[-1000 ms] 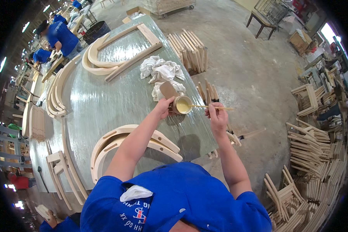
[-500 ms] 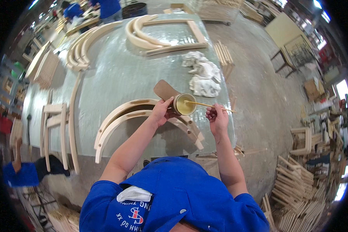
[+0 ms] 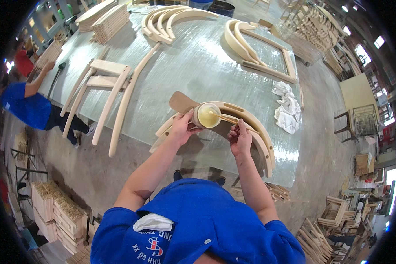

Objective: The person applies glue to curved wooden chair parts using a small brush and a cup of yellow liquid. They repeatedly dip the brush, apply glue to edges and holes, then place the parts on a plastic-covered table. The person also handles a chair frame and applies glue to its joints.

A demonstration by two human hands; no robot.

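Note:
My left hand [image 3: 180, 128] is closed around a small round pot [image 3: 202, 121] of pale yellow, glue-like liquid. A flat brown piece with a rounded end [image 3: 180, 102] sticks out beside the pot; whether it is joined to it I cannot tell. Pinched in the fingers of my right hand [image 3: 240, 140] is a thin wooden stick [image 3: 226, 119], its far end inside the pot. Beneath both hands, two curved wooden rails [image 3: 262, 132] with slots and holes lie on the table, partly hidden by the pot and my arms.
The table [image 3: 198, 66] has a shiny, film-like top. On it lie a wooden chair frame [image 3: 110, 67], several curved rails [image 3: 156, 28], an angled frame [image 3: 268, 70] and crumpled white cloths [image 3: 287, 108]. A co-worker in blue [image 3: 26, 105] stands at the left edge.
My view has swung left, so the table and its pieces sit further right. My right hand has come closer to the pot, the stick still in it.

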